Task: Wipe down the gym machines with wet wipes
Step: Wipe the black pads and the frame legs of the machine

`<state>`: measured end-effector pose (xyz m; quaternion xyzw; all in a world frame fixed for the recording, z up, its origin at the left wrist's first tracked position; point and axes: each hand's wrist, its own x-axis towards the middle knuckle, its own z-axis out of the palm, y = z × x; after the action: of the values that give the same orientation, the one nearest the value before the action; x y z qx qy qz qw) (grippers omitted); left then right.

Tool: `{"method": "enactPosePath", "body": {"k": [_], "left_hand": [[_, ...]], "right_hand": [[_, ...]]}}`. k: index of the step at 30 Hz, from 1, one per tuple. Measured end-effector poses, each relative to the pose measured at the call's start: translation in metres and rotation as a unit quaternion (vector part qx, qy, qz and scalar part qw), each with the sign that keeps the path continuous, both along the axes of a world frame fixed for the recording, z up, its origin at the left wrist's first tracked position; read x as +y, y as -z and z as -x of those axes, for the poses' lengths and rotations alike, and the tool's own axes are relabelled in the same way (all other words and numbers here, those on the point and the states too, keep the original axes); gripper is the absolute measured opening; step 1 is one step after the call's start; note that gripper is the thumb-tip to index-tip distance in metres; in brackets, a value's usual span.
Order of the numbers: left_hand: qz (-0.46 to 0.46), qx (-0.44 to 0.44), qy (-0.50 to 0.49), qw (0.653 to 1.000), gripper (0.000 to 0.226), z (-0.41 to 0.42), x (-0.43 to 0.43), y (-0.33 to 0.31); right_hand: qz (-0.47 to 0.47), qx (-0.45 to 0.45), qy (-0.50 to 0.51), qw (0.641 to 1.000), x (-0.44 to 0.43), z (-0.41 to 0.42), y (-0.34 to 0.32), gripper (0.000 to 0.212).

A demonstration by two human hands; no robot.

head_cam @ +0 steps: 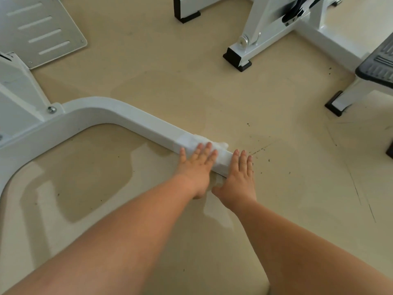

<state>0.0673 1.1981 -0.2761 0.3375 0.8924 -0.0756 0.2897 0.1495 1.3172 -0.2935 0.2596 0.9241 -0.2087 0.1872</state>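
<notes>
While the left hand [196,167] presses the wet wipe [187,142] flat on the white frame tube [136,122] near its floor-level end, fingers [208,148] straight for full contact, the right hand [239,177] lies flat at the tube's tip, holding nothing. Probably bracing or guiding.
</notes>
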Motion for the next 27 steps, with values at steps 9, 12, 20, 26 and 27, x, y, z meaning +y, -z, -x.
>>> {"method": "enactPosePath", "body": {"k": [9, 12, 20, 26, 27], "left_hand": [[-0.006, 0.005, 0.065, 0.998, 0.1, -0.004, 0.009, 0.006], [0.0, 0.013, -0.039, 0.999, 0.105, 0.026, -0.007, 0.006], [0.011, 0.025, -0.084, 0.996, 0.109, 0.022, -0.016, 0.014], [0.0, 0.039, 0.072, 0.997, 0.1, -0.029, 0.039, 0.016], [0.001, 0.044, 0.097, 0.994, 0.098, -0.037, 0.047, 0.016]], "right_hand": [[0.008, 0.014, 0.082, 0.997, 0.015, -0.021, 0.006, 0.13], [0.006, 0.009, 0.035, 0.999, 0.019, -0.019, 0.004, 0.131], [0.039, 0.019, -0.009, 0.999, 0.034, -0.026, 0.008, 0.128], [0.054, 0.033, -0.005, 0.998, 0.035, -0.024, 0.011, 0.117], [0.058, 0.037, -0.003, 0.998, 0.037, -0.024, 0.011, 0.112]]}}
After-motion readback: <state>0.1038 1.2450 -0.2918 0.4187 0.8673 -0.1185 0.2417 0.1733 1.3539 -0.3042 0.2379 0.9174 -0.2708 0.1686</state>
